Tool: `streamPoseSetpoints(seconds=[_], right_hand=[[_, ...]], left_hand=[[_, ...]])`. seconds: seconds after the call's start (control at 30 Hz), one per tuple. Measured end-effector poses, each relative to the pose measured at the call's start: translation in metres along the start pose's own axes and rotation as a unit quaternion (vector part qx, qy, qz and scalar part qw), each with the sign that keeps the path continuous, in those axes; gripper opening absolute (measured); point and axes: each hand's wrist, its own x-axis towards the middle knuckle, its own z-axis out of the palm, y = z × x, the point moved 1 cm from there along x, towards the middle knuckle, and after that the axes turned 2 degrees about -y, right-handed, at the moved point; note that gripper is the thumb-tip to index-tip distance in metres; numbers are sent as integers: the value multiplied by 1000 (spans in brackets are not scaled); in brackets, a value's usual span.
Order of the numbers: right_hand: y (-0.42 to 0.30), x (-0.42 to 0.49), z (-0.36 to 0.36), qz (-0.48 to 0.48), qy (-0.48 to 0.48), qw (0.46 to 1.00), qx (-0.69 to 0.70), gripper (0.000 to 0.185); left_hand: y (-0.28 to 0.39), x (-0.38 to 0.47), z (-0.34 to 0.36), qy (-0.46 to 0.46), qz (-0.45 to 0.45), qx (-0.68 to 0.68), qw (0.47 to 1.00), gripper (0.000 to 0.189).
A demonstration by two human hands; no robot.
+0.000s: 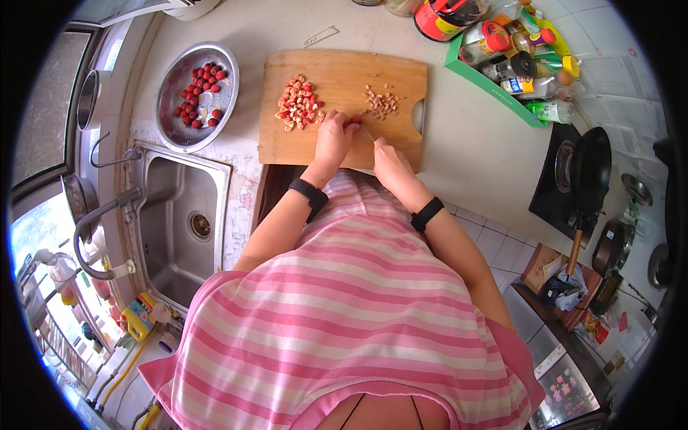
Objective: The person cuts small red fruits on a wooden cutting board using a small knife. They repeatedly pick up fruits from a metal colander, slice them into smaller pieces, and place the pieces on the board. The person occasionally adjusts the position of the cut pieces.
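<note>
My left hand (334, 134) pinches a small red fruit (355, 120) on the wooden cutting board (344, 64). In my right hand (391, 161) is a small knife (367, 133), its thin blade reaching to the fruit; the handle is hidden in the fist. Cut red and pale fruit pieces (299, 105) lie heaped at the board's left. A smaller heap of brownish bits (382, 103) is at its right. Left of the board, a perforated metal colander (163, 121) holds several whole red fruits (207, 75).
A steel sink (177, 236) with a faucet (107, 209) is at left. A green box (492, 88) of bottles stands back right, beside a red-labelled jar (443, 19). A black wok (590, 172) sits over the stove at right. A flat clear strip (321, 36) lies behind the board.
</note>
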Motion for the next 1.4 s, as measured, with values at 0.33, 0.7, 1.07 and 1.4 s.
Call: streamPoseSetpoints(seconds=[0.33, 0.7, 1.07, 1.4], right_hand=[[2, 14, 11, -2, 21, 1000, -5, 12], [7, 7, -23, -53, 133, 965, 221, 19], [4, 5, -36, -102, 78, 917, 378, 29], [23, -5, -41, -15, -130, 727, 674, 28]], left_hand=[[-4, 2, 2, 34, -16, -31, 999, 16], [8, -6, -17, -96, -18, -142, 985, 21], [41, -16, -43, -161, 82, -160, 971, 22], [19, -16, -34, -198, -56, -446, 871, 24]])
